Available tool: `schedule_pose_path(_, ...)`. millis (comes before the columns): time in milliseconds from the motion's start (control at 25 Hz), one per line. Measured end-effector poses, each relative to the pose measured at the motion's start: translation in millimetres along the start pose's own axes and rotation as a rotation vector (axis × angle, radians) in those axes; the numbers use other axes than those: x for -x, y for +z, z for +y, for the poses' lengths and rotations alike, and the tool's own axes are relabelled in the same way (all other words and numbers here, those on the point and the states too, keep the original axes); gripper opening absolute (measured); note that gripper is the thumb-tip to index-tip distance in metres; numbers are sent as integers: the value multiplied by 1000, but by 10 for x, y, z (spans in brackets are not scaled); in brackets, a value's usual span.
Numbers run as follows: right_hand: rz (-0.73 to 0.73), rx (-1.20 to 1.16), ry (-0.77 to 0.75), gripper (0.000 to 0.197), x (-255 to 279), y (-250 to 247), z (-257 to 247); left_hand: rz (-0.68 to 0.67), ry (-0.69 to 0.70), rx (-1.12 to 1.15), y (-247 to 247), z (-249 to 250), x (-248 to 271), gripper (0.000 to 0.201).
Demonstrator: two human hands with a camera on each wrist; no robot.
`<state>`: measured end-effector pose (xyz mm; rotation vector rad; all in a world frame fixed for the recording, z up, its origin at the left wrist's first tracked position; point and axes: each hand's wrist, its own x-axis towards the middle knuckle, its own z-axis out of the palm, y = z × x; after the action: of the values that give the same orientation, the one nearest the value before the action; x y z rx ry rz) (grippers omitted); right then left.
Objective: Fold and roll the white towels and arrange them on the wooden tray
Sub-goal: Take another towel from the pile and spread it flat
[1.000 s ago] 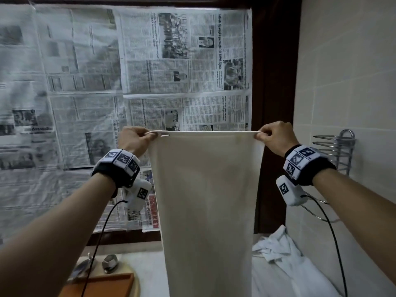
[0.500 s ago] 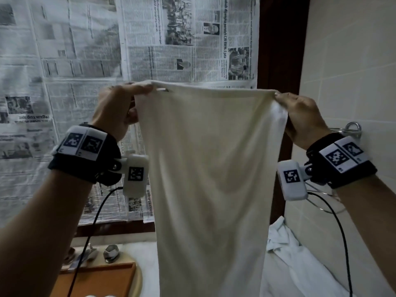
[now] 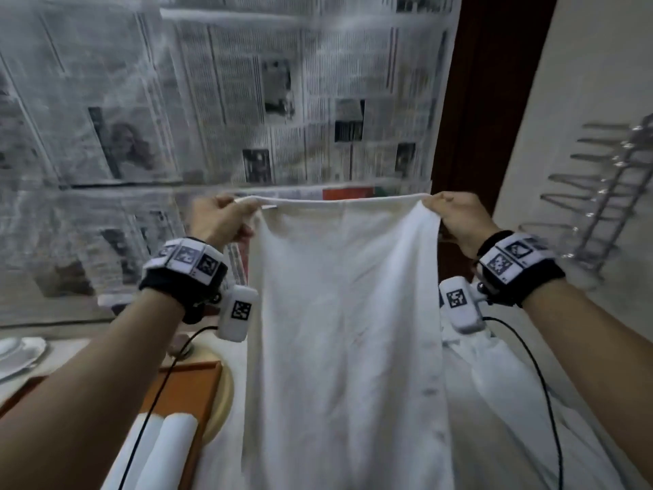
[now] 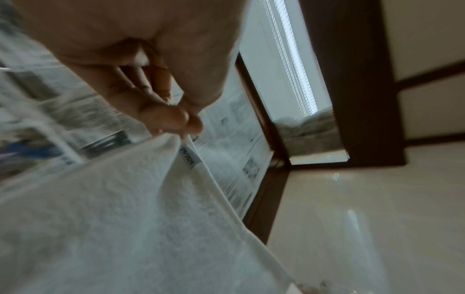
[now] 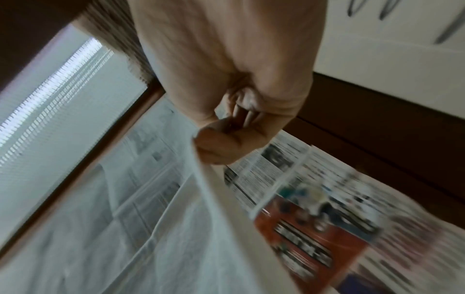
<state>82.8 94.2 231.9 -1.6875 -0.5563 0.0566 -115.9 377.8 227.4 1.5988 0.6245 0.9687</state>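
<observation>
Compared with half a second back, the towel [image 3: 342, 330] has been brought lower and pulled flatter, so more of the counter and the wooden tray [image 3: 183, 383] is seen under it. It is kept stretched by its two top corners: one corner is pinched by the left hand [image 3: 221, 221] between thumb and fingertips, right by the little sewn tag [image 4: 188, 158], and the other corner is gripped by the right hand [image 3: 456, 215], with some cloth bunched into the curled fingers. So both hands are clamped on the same towel, held well apart, and the top hem is drawn nearly straight between them. From there the cloth is hung down in front of the newspaper-covered window [image 3: 212, 100], with its lower end out of frame. Two rolled towels [image 3: 166, 450] are already laid on the tray at lower left, and a crumpled towel [image 3: 501, 383] is left on the counter to the right. Handling-wise, it can be judged as soft terry, light, limp and not slippery, so zero stiffness should be expected. The corners or hem are probably the best spots to be grabbed, since the middle would just sag and wrinkle.
</observation>
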Motion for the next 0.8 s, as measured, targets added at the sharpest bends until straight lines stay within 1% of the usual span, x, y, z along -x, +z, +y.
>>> schedule_pose_path(120,-25,210,90,27,-129,328,912,-13,-121,-12,209,-971,47,14)
schedule_pose_path(200,-58,299,180,27,-131,546,1437,-12,-188,-68,341,-1568,121,20)
schedule_pose_path(240,-72,309,228,25,-133,648,1668,-5,-204,-108,400,-1861,125,24)
schedule_pose_path(280,-70,285,266,21,-159,733,1866,5,-219,-133,447,-2068,123,23)
schedule_pose_path(360,-54,257,315,9,-174,942,2226,45,-234,-170,546,-2445,130,11)
schedule_pose_path(400,-78,314,326,14,-171,1063,2459,36,-234,-297,604,-2658,156,10)
schedule_pose_path(440,-134,446,334,31,-88,1179,2718,5,-258,-503,668,-2885,266,24)
schedule_pose_path(480,-243,601,368,52,103,1294,2973,-86,-308,-709,726,-3123,458,41)
schedule_pose_path(520,-391,732,434,69,400,1403,3211,-245,-366,-825,802,-3349,722,53)
schedule_pose_path(560,-537,840,493,77,745,1484,3405,-434,-414,-887,870,-3536,1020,58)
schedule_pose_path(600,-656,917,506,77,1034,1555,3588,-611,-424,-950,936,-3706,1301,60)
schedule_pose_path(640,-724,954,504,77,1255,1592,3727,-718,-424,-993,970,-3879,1512,62)
schedule_pose_path(680,-748,983,482,76,1363,1600,3853,-761,-414,-1026,974,-3980,1647,65)
schedule_pose_path(720,-747,987,458,76,1366,1605,3944,-766,-397,-1046,970,-4067,1674,68)
schedule_pose_path(760,-742,990,440,76,1267,1617,3986,-760,-376,-1064,969,-4106,1609,70)
schedule_pose_path(800,-748,988,452,75,1152,1629,3979,-763,-376,-1078,977,-4123,1520,70)
